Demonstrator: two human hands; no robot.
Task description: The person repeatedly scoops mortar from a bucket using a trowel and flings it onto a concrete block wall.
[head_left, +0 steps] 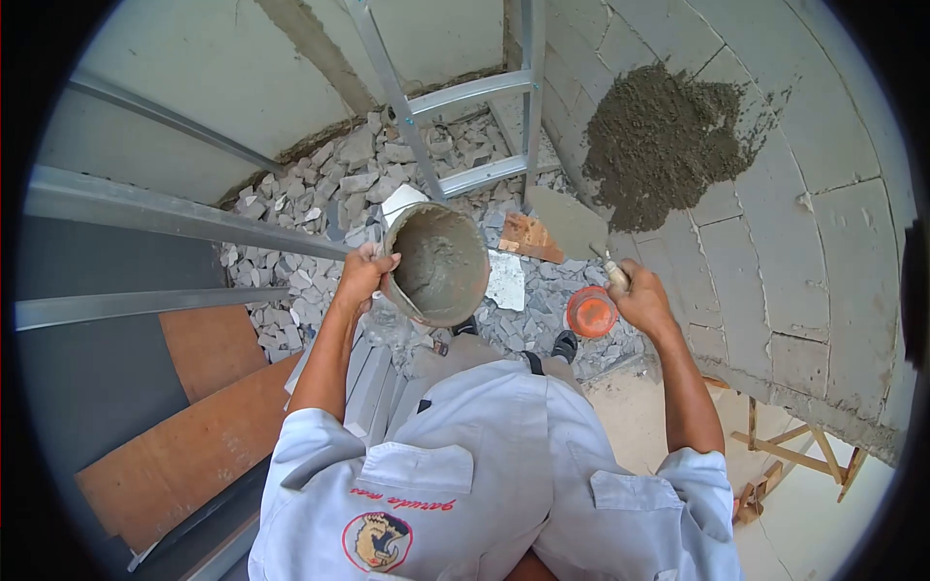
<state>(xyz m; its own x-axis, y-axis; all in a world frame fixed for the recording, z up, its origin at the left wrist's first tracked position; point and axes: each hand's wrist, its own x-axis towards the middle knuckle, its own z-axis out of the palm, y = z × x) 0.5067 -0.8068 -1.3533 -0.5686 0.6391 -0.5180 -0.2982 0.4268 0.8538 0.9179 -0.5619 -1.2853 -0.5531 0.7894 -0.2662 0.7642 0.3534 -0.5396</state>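
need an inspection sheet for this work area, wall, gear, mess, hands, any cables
surface: block wall carries a rough patch of grey mortar; blocks around it uncoated
job's things: bucket tilted, grey mix inside; tool handle, light-coloured
clutter: broken rubble across the ground near the feet; orange container on it; brown boards at left
hands: left hand grips the bucket's rim side; right hand holds the tool handle
cables: nothing seen
surroundings: metal ladder ahead, metal bars at left, wooden frame at lower right
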